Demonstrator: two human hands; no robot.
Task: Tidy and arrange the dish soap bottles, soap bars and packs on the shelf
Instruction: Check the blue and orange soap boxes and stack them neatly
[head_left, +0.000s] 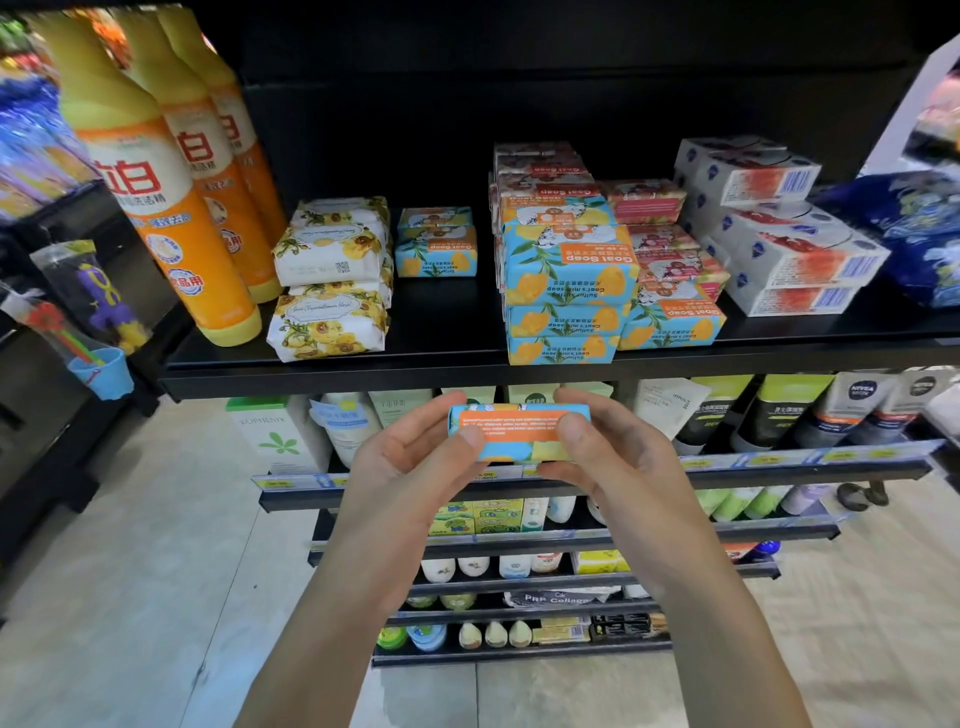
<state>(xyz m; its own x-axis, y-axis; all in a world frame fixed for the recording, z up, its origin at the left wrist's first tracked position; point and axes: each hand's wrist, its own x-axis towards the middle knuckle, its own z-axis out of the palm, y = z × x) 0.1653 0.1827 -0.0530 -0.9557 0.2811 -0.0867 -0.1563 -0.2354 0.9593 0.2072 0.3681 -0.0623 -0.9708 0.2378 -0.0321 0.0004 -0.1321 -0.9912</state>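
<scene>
Below shelf (332, 371) (black), left hand (410, 457) and right hand (613, 452) grip soap bar (519, 431).

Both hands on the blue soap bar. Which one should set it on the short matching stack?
Left, probably. The left hand sits almost directly below the short stack; the right hand would have to cross over. Both grip the soap bar.

On the black shelf (332, 371) are ranged orange dish soap bottles (171, 223), floral packs (332, 291), stacked Goat Soap bars (566, 275), white boxes (779, 244) and a blue bag (924, 234).
</scene>
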